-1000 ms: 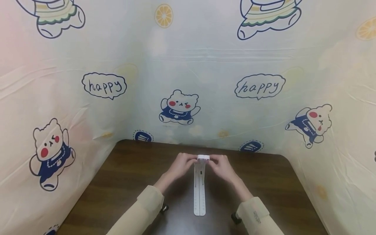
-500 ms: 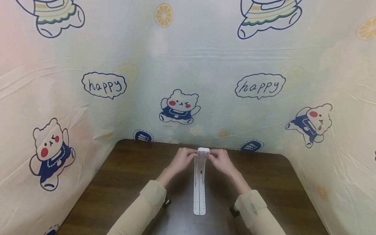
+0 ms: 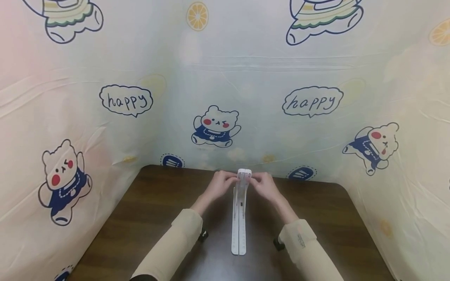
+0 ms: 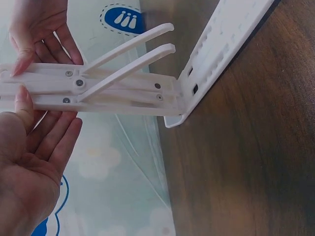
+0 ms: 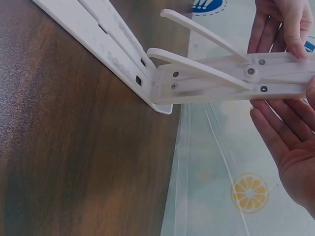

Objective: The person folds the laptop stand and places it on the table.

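A white folding stand (image 3: 238, 234), seemingly a laptop stand, rests in the middle of the table with its two long slotted rails lying side by side. Its hinged upper section (image 4: 133, 101) rises from the far end. Two thin curved prongs (image 5: 197, 66) stick out from that section, and small screws dot its face. My left hand (image 3: 218, 184) pinches the raised section's top end from the left, thumb on the near face and fingers behind. From the right, my right hand (image 3: 267, 186) pinches the same end in a mirrored way.
The dark brown wooden table (image 3: 140, 234) has rounded far corners. A pale cloth curtain (image 3: 263, 58) printed with cartoon bears surrounds it at the back and both sides, close behind my hands.
Both hands have moved up and away in the head view, swinging the stand's upper section higher. The long rails have stayed nearly in place on the table.
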The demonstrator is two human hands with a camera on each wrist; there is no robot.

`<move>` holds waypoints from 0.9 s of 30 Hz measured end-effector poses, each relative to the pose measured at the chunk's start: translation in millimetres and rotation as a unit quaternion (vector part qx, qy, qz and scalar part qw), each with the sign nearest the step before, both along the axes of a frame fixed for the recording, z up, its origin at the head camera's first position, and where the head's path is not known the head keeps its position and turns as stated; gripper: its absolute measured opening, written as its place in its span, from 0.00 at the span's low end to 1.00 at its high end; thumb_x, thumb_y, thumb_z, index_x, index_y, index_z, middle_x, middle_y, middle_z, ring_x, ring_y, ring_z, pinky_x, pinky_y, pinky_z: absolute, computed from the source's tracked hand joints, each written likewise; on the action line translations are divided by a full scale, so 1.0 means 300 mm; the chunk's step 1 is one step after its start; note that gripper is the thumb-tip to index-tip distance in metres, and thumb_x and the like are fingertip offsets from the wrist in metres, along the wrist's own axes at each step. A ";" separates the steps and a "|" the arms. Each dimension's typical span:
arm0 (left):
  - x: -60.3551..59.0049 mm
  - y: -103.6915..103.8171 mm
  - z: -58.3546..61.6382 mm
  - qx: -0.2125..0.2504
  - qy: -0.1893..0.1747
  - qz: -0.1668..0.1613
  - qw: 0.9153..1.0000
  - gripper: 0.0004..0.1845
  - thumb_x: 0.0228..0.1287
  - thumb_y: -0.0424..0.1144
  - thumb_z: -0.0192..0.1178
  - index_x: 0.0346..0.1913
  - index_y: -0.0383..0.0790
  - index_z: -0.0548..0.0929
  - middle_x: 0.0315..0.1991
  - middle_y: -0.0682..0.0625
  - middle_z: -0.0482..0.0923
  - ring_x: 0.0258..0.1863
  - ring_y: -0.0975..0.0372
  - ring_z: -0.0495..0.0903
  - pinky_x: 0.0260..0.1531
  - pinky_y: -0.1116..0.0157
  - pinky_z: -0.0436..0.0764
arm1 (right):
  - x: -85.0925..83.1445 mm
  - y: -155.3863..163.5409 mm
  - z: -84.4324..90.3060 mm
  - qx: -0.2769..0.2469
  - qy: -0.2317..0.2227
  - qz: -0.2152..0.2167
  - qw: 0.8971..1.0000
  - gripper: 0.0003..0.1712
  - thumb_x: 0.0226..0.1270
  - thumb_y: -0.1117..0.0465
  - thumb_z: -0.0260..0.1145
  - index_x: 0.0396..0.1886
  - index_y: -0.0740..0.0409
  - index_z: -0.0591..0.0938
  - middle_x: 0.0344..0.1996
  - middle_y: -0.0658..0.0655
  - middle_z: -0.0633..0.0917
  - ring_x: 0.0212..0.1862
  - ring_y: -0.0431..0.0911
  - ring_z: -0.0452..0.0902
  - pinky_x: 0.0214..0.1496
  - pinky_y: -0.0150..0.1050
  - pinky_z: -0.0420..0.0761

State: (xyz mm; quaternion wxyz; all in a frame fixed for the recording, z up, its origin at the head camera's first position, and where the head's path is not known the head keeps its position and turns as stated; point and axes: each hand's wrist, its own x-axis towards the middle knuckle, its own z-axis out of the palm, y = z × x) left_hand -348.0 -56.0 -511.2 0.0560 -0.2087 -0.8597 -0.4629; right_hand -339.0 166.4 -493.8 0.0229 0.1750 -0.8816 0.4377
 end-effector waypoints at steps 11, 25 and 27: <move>-0.005 0.004 0.007 -0.001 -0.015 0.010 1.000 0.12 0.82 0.39 0.64 0.54 0.37 0.94 0.53 0.41 0.94 0.46 0.54 0.92 0.53 0.52 0.91 | -0.004 -0.005 0.004 0.007 -0.010 -0.009 1.000 0.18 0.85 0.54 0.65 0.61 0.59 0.91 0.57 0.62 0.93 0.50 0.50 0.87 0.54 0.45 0.84; -0.005 0.002 0.014 -0.004 -0.013 0.016 1.000 0.13 0.83 0.41 0.64 0.55 0.38 0.94 0.54 0.42 0.94 0.49 0.52 0.92 0.58 0.50 0.91 | -0.012 -0.014 0.009 0.002 -0.022 -0.018 1.000 0.20 0.85 0.53 0.64 0.62 0.61 0.90 0.61 0.64 0.91 0.63 0.60 0.89 0.70 0.62 0.85; -0.005 0.002 0.014 -0.001 -0.018 0.017 1.000 0.13 0.83 0.41 0.63 0.55 0.38 0.94 0.55 0.42 0.94 0.50 0.51 0.92 0.59 0.49 0.91 | -0.011 -0.015 0.010 -0.001 -0.022 -0.019 1.000 0.20 0.85 0.53 0.65 0.63 0.60 0.90 0.62 0.64 0.91 0.64 0.60 0.88 0.71 0.62 0.85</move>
